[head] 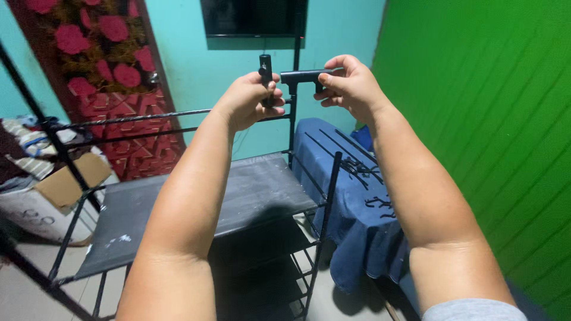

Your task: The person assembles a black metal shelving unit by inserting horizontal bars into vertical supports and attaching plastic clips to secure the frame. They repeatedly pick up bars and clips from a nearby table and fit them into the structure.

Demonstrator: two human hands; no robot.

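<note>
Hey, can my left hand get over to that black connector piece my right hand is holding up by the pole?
Probably yes. The left hand grips a short black tube close beside the black connector piece pinched in the right hand. Only a small open gap lies between them, though the left hand is already full.

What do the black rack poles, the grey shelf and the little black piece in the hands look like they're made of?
Rack poles: likely painted metal tube, thin, straight, matte black. Grey shelf: looks like stretched fabric, flat and dull. Black connector held by the right hand, left hand on an upright piece: probably moulded plastic, smooth.
</note>
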